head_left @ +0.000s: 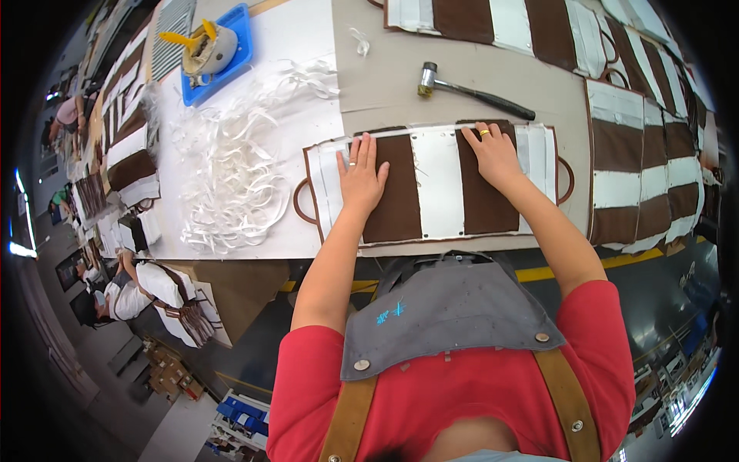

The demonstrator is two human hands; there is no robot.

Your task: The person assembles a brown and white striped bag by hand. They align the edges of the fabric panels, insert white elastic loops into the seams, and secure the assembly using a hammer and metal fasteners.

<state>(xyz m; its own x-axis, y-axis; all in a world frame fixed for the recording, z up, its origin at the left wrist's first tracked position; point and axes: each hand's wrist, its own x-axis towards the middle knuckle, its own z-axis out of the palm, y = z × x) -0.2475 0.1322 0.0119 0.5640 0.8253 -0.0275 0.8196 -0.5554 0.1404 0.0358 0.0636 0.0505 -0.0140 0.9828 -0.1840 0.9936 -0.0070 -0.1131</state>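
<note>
A flat brown and white panel piece (437,185) lies on the worktable in front of me, with a brown loop handle (305,202) at its left end and another handle (567,181) at its right. My left hand (362,179) rests flat near its far left part, fingers stretched out. Across the white middle strip, my right hand (493,156) lies near the far edge, its fingers spread on the brown strip. Neither hand holds anything. Beyond the panel lies a hammer (481,95) with a metal and yellowish head and a black handle.
White strip scraps (231,169) are heaped at left. Behind them, a blue tray (243,51) carries a pot (219,52) with yellow-handled tools. Similar panels are stacked at right (616,189) and along the back (469,19). People (127,299) work at far left.
</note>
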